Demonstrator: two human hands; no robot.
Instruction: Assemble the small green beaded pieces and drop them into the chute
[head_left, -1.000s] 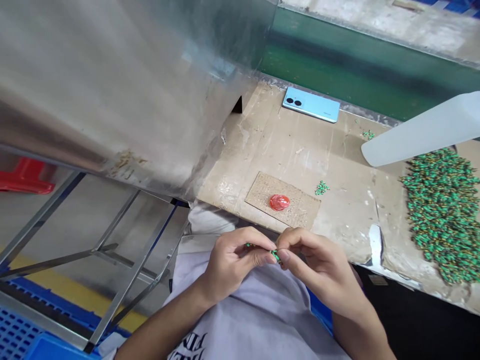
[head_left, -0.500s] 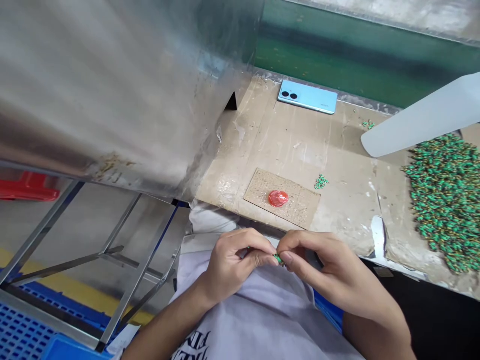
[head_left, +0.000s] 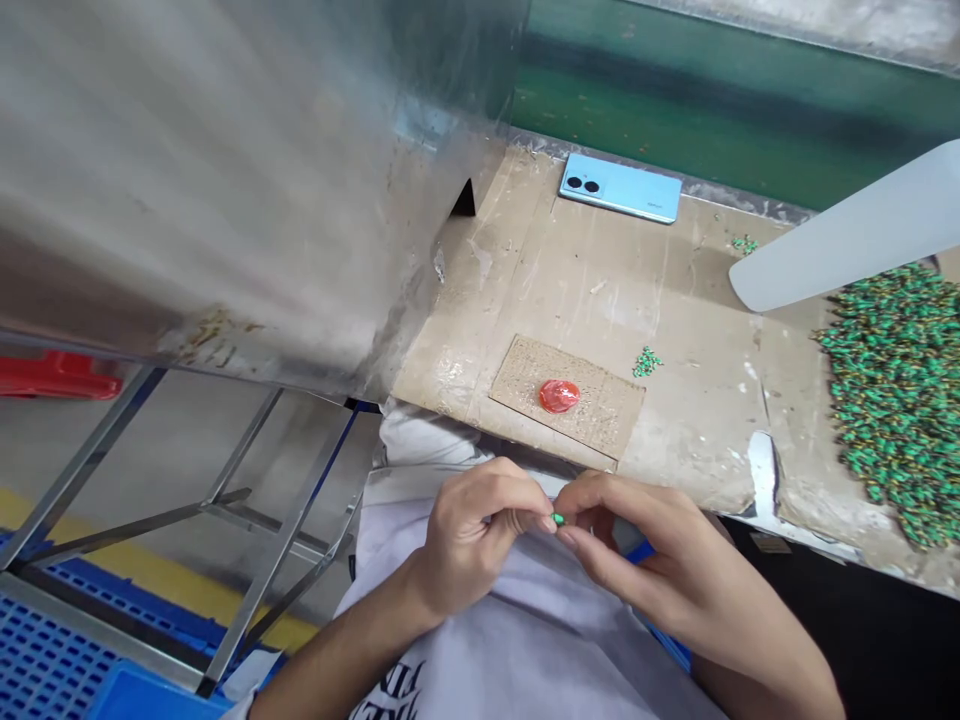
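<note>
My left hand [head_left: 472, 535] and my right hand [head_left: 637, 555] meet over my lap, just below the table's front edge. Both pinch one small green part [head_left: 557, 518] between their fingertips; most of it is hidden by the fingers. A big heap of the same green parts [head_left: 896, 385] lies on the table at the right. A tiny cluster of green parts [head_left: 645, 361] lies near the middle. A red blob [head_left: 559, 396] sits on a small cardboard pad [head_left: 600, 410] close to the front edge.
A light blue phone [head_left: 621, 188] lies at the back of the cardboard-covered table [head_left: 562, 290]. A white plastic piece [head_left: 847, 245] reaches in from the right. A large metal housing [head_left: 225, 170] fills the left, with a steel frame [head_left: 247, 510] and blue crates [head_left: 45, 650] below.
Both hands stay together on the green part with only slight finger shifts. The view has shifted a little; the table contents have not moved.
</note>
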